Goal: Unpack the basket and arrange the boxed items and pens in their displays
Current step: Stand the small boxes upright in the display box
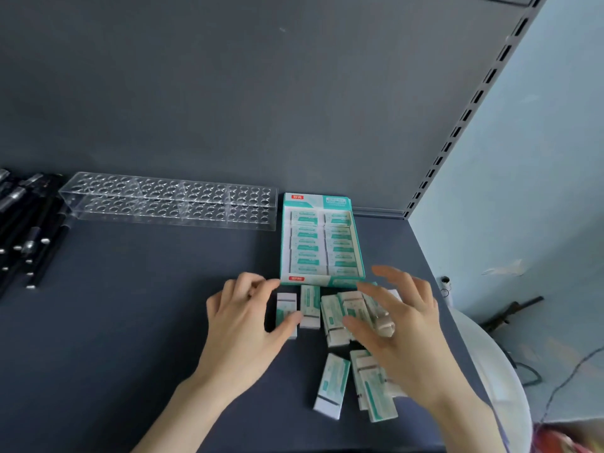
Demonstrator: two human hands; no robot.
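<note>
1. The left hand [242, 315] has loosely bent fingers, its thumb tip touching a small box [287, 304] on the shelf [130, 322]
2. The right hand [397, 331] is spread wide over the loose boxes [331, 384]
3. The display carton [310, 200], packed with boxes, stands just behind them; a clear pen rack [170, 201] and black pens [29, 230] lie to its left

Your left hand [242, 318] is palm down, fingers loosely bent, thumb stretched out. Your right hand [402, 331] hovers beside it; its fingers are spread and blurred.
</note>
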